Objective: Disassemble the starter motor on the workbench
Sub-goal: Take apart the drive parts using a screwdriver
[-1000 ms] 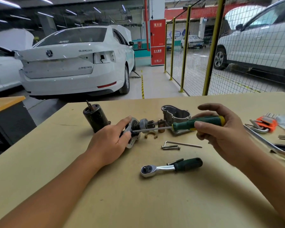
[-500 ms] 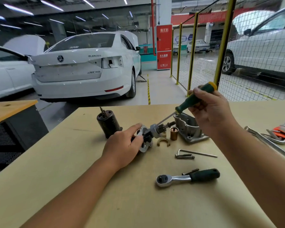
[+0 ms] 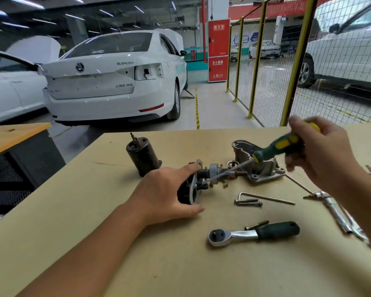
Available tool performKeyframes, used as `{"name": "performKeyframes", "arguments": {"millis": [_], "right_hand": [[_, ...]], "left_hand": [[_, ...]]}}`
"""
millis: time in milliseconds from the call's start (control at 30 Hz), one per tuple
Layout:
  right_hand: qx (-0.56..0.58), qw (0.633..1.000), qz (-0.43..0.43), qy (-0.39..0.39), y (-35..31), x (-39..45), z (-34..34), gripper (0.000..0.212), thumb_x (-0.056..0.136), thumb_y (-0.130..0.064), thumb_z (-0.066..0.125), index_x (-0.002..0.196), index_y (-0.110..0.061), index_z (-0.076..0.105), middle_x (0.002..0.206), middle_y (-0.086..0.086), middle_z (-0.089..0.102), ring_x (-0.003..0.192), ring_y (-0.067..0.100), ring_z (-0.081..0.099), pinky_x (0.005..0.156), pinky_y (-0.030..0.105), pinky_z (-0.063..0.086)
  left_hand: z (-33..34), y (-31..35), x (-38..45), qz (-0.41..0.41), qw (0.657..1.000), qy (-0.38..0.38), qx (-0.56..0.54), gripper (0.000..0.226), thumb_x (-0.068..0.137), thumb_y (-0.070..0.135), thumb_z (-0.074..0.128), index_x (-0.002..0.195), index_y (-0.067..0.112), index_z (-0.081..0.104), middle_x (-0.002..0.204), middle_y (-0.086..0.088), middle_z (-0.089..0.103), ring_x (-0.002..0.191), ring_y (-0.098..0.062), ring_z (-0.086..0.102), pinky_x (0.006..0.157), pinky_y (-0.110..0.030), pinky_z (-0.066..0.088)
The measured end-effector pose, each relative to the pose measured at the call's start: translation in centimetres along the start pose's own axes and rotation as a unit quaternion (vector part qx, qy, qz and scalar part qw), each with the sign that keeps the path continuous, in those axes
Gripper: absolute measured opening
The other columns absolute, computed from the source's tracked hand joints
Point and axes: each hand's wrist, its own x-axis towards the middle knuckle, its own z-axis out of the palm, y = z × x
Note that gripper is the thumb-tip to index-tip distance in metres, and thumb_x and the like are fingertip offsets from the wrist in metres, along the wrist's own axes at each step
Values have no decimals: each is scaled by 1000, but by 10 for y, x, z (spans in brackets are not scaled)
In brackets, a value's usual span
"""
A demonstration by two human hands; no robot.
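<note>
Starter motor lies in pieces near the middle of the tan, matte worktop (image 3: 94, 211). Drive-end assembly (image 3: 204, 179): bright metal flange plate with dark pinion and shaft, lying on its side. Left hand (image 3: 165, 194) has its grip curled around the flange end, thumb on the worktop. Right hand (image 3: 321, 155) has its grip clamped on the green-and-yellow handle of a screwdriver (image 3: 276, 147); the steel shank slants down-left, tip at the shaft area; exact contact is blurred. Black cylindrical motor body (image 3: 142, 156) stands upright behind the left hand, terminals on top. Cast aluminium nose housing (image 3: 259, 166) sits just right of the assembly, open cavity up; contents not discernible. Nearer: hex key (image 3: 266, 197), two bolts (image 3: 247, 202), chrome ratchet (image 3: 253, 233) with dark handle.
</note>
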Motion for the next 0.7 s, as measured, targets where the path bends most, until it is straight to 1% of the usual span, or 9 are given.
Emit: {"name": "performKeyframes", "arguments": {"millis": [67,133,233,333,400,467,533,600,700], "right_hand": [[-63,997,34,-7,8,-13,-16,38,76,-44,80,87,-14,58,77,25,69,43,32,57,41,36,51],[-94,993,63,-40,18,-23,-29,41,74,-49,79,86,-14,60,71,27,67,37,28,48,40,29,43],[-64,991,80,-85,30,-31,-44,59,59,-58,90,95,-16,68,72,28,62,38,19,34,45,22,33],[-22,988,93,-123,38,-35,-55,72,48,-45,101,105,-13,70,80,16,62,49,21,44,46,29,39],[-1,987,101,-127,40,-34,-60,70,44,-33,103,101,-11,70,82,10,64,60,22,54,52,31,46],[0,985,108,-138,41,-31,-62,68,52,-31,101,107,-10,69,79,10,62,60,21,53,53,31,43],[-17,983,118,-140,39,-30,-66,70,67,-46,92,124,-14,67,73,14,63,46,20,41,52,28,40],[-38,978,145,-142,39,-28,-73,72,75,-60,81,134,-22,63,78,26,64,40,20,37,52,29,41],[-59,963,169,-199,37,-29,-78,77,71,-47,89,138,-23,60,87,22,64,49,22,45,51,30,42]], "left_hand": [[0,-1,0,-22,999,-8,-32,88,64,78,68,142,53,36,89,22,60,81,-3,58,73,-23,49],[-1,-5,0,-60,996,-15,-71,91,60,78,71,139,55,32,98,19,66,85,-3,62,77,-22,50],[0,-6,0,-80,994,-16,-74,91,54,82,74,129,50,33,105,19,68,87,-2,62,77,-19,48],[0,-4,-1,-81,995,-11,-54,87,50,85,74,118,47,37,103,20,66,86,0,60,72,-13,43],[1,-2,-3,-74,997,-3,-37,81,49,86,73,111,42,45,95,18,63,83,-4,60,71,-21,48],[1,0,-3,-59,998,10,1,77,51,88,70,103,33,55,83,17,57,76,-6,54,67,-28,46],[2,2,-3,-45,998,19,36,76,53,89,66,96,26,63,77,17,52,73,-7,49,66,-31,46],[4,4,-3,-38,997,27,56,77,56,90,63,91,22,66,76,15,55,74,-9,49,67,-32,48],[6,7,-4,-63,996,37,50,80,55,90,64,91,19,69,79,9,64,78,-13,54,70,-36,51]]}}
